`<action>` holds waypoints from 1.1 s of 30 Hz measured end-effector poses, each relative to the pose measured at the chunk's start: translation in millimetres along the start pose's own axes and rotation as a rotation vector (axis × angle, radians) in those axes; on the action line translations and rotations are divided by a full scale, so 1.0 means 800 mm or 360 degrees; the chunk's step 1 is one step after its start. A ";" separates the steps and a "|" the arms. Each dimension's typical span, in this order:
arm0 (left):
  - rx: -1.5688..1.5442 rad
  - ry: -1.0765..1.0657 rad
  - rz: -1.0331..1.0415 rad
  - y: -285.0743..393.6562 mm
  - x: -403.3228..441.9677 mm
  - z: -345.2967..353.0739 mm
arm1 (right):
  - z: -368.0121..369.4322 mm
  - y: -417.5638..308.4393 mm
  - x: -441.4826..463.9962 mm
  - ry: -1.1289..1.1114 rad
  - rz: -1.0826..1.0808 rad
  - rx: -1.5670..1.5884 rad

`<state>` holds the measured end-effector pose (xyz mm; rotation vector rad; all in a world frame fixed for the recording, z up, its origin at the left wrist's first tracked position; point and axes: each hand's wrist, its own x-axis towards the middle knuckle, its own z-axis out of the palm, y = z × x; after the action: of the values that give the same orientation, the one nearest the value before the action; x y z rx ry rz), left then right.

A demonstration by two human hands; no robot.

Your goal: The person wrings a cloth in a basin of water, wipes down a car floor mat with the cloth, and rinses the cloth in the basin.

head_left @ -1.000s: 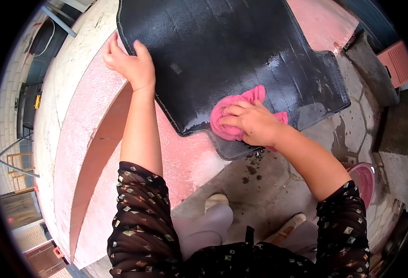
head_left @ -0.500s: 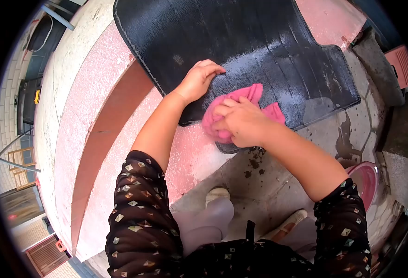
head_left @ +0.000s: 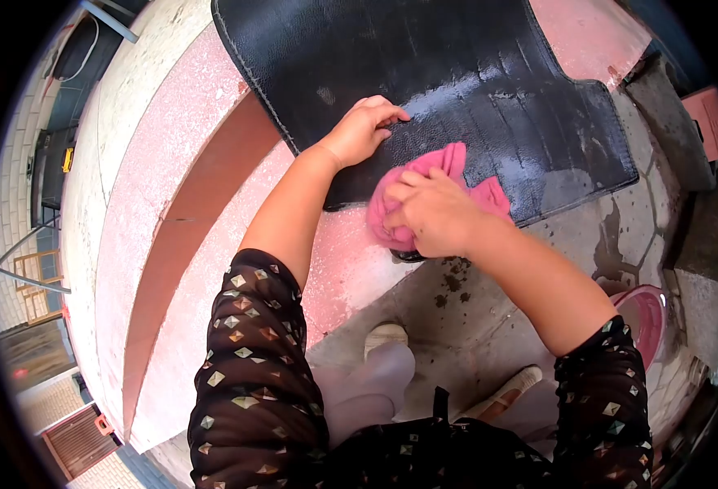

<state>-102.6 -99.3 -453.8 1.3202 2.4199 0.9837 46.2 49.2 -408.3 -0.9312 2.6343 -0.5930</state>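
Note:
A black, wet-looking mat with stitched edges lies over the pink step. My right hand is closed on a pink cloth at the mat's near edge, and the cloth covers part of that edge. Up and to the left of it, my left hand is over the mat, palm down, with its fingers bent and apart and nothing held in them. Whether its fingertips touch the mat I cannot tell.
A pink basin stands on the paved ground at the right, behind my right forearm. Stone blocks lie beyond it. My shoes show below, near dark wet spots. The step's curved edge runs down the left.
My left hand has left the mat's left edge and moved right over its surface, near the cloth. My right hand, still holding the cloth, has shifted slightly left along the near edge.

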 end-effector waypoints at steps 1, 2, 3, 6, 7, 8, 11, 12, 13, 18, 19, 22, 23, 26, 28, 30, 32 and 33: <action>0.0009 -0.0013 -0.0004 -0.001 -0.001 0.000 | -0.002 -0.004 -0.013 -0.0116 -0.0025 0.0011; 0.0020 -0.0027 -0.0010 -0.001 -0.002 0.000 | -0.005 -0.004 -0.023 -0.0230 -0.0051 0.0024; -0.0006 -0.0014 -0.0007 0.001 -0.002 0.001 | -0.013 0.002 -0.029 -0.0229 -0.0052 0.0017; 0.0103 0.0021 0.0030 0.000 -0.003 0.004 | -0.026 0.023 -0.027 -0.0295 0.0077 0.0095; 0.0084 0.0013 -0.0002 0.000 -0.004 0.005 | -0.023 0.028 -0.021 -0.0023 0.0214 0.0060; 0.0065 0.0006 -0.0027 0.001 -0.003 0.004 | -0.020 0.030 -0.018 0.0254 0.0354 0.0016; 0.0001 0.0021 -0.0035 -0.001 -0.004 0.005 | -0.007 0.005 -0.013 0.0127 0.0223 -0.0150; -0.0009 0.0033 -0.0038 0.000 -0.005 0.005 | -0.002 -0.003 -0.019 0.0043 0.0084 -0.0135; -0.0018 0.0014 -0.0047 0.000 -0.005 0.004 | -0.001 -0.014 -0.030 -0.0067 0.0037 -0.0151; 0.0059 0.0041 -0.0033 0.002 -0.006 0.006 | -0.013 0.048 -0.086 0.0161 0.0119 -0.0059; 0.0045 0.0043 -0.0040 0.000 -0.006 0.007 | -0.028 0.059 -0.092 0.0025 0.0239 -0.0090; 0.0037 0.0059 -0.0047 0.001 -0.008 0.009 | -0.047 0.088 -0.110 0.0162 0.0459 -0.0311; 0.0048 0.0068 -0.0049 0.002 -0.006 0.009 | -0.048 0.088 -0.109 0.0163 0.0453 -0.0326; -0.0020 0.0036 -0.0078 0.002 -0.003 0.008 | -0.035 0.065 -0.091 0.0218 0.0310 -0.0446; -0.0017 0.0013 -0.0088 0.004 -0.001 0.008 | -0.017 0.031 -0.062 0.0132 0.0181 -0.0127; 0.0003 -0.0010 -0.0147 0.005 -0.001 0.006 | -0.005 -0.003 -0.029 0.0031 0.0054 -0.0060; -0.0043 -0.0018 -0.0116 0.006 -0.001 0.000 | 0.005 -0.006 -0.016 -0.0045 0.0043 -0.0207; -0.0062 -0.0043 -0.0108 0.006 -0.002 0.000 | 0.007 0.003 -0.022 0.0061 0.0054 -0.0030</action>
<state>-98.9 -99.0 -450.9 1.2225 2.3962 0.9839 60.3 60.8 -411.9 -0.8876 2.6887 -0.5846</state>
